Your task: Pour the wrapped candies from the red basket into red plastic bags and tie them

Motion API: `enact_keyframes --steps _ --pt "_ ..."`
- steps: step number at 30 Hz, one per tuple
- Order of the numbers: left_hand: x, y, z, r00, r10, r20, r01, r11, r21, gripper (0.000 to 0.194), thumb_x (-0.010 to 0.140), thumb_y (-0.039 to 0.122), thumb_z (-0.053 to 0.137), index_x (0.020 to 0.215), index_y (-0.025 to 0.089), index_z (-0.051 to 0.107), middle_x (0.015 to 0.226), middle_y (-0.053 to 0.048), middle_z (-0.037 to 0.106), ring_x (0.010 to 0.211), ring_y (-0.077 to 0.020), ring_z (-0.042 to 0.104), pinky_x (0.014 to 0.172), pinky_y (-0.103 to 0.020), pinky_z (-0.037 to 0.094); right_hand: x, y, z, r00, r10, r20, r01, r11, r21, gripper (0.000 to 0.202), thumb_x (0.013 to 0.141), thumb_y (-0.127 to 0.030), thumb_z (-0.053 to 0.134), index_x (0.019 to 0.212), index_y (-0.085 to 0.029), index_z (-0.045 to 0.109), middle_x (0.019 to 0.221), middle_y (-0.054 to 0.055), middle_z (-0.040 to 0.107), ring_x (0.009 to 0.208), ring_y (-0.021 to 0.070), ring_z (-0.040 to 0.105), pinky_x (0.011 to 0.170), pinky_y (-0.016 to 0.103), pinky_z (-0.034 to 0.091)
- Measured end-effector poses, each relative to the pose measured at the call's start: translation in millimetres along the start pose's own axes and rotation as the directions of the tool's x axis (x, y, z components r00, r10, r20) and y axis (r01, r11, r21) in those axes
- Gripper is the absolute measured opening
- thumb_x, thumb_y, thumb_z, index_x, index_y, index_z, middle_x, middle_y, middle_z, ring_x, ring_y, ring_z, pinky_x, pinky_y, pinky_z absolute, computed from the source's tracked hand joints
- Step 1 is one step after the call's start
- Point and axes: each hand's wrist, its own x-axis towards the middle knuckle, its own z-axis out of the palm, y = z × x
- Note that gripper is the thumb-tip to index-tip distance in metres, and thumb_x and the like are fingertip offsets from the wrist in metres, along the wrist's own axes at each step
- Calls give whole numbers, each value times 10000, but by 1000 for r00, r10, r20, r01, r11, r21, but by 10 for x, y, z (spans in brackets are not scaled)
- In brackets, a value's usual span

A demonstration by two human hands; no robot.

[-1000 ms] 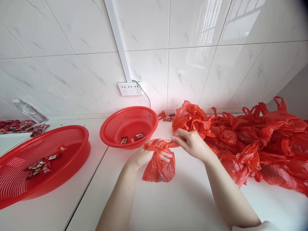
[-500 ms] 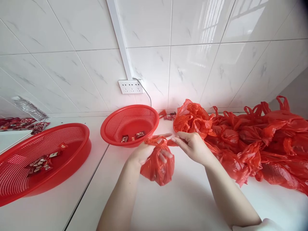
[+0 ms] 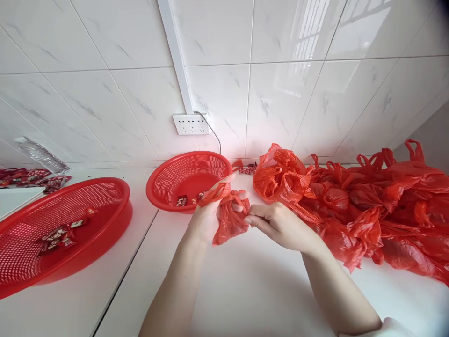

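Note:
A red plastic bag [image 3: 231, 220] hangs bunched over the white table, with a handle loop standing up at its top. My left hand [image 3: 206, 217] is around its gathered neck, some fingers behind or through the plastic. Thumb and fingertips of my right hand [image 3: 277, 222] pinch the bag's right side. What lies inside the bag cannot be made out. Just behind my left hand stands a round red basket [image 3: 157, 199] with a few small wrapped packets [image 3: 181, 201] on its bottom.
At the left is a larger red basket [image 3: 115, 224] holding several packets [image 3: 56, 238]. Many red bags [image 3: 368, 201] are heaped along the right. A plastic bottle [image 3: 44, 157] lies back left by more packets. A power strip [image 3: 191, 124] is on the tiled wall.
The bag has been raised and turned between my hands. My right hand has moved down from the strand at the top to the bag's side; my left hand has tilted upward.

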Motion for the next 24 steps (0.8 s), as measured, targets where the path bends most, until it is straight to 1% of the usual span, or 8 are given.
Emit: enact_keyframes --steps 3,6,9,10,13,16,20,24 --pt "38 8 -52 990 -4 141 20 993 -113 314 833 336 657 1131 241 630 786 -9 648 636 -107 586 635 -236 471 17 41 -17 999 38 37 -37 999 -27 341 982 -372 397 687 -220 474 579 -32 421 499 110 321 493 254 280" --pt "46 25 -117 969 17 247 -2 998 -58 236 839 331 644 1034 200 634 719 -3 602 592 -96 534 589 -211 432 16 80 -79 996 24 -86 -24 1000 -2 301 955 -375 466 705 -219 526 694 7 532 610 137 469 579 268 385" --pt "19 35 -131 951 -15 309 2 999 42 270 859 393 603 1039 192 618 664 -4 577 546 -103 491 565 -221 409 20 89 -116 959 7 -283 9 999 53 145 921 -337 533 1001 -243 609 1013 61 634 941 214 587 844 351 464" --pt "10 31 -124 944 -23 328 2 998 64 286 865 412 590 1048 193 613 657 -5 571 541 -106 482 566 -226 405 28 91 -109 954 -3 -299 29 996 82 226 907 -312 552 1123 -257 586 1133 69 623 1053 235 574 922 384 451" --pt "-3 -5 -93 924 -15 383 -28 994 108 312 892 444 540 1057 190 611 628 -1 541 531 -108 461 569 -233 397 81 114 -30 982 -86 -169 130 955 268 482 867 -225 572 1335 -280 466 1330 65 550 1223 244 518 1038 435 413" --pt "4 -38 -70 925 21 380 -86 984 155 295 925 419 493 1072 194 616 648 -4 550 527 -105 471 568 -238 397 142 163 81 985 -95 -142 147 895 421 534 841 -145 544 1354 -261 451 1246 58 610 1213 214 542 1053 425 409" --pt "16 -43 -54 930 33 365 -135 957 258 249 920 398 510 1022 205 630 731 -26 606 624 -144 572 614 -270 446 178 206 163 971 61 -231 30 929 370 438 828 -107 521 1252 -217 540 875 17 706 977 189 650 990 406 434" --pt "32 -58 -51 954 122 275 -226 894 387 267 932 353 483 865 172 668 722 -38 628 616 -140 565 633 -280 470 180 178 181 963 80 -257 21 929 370 340 844 -119 497 1169 -216 520 825 9 707 857 180 660 884 376 474"
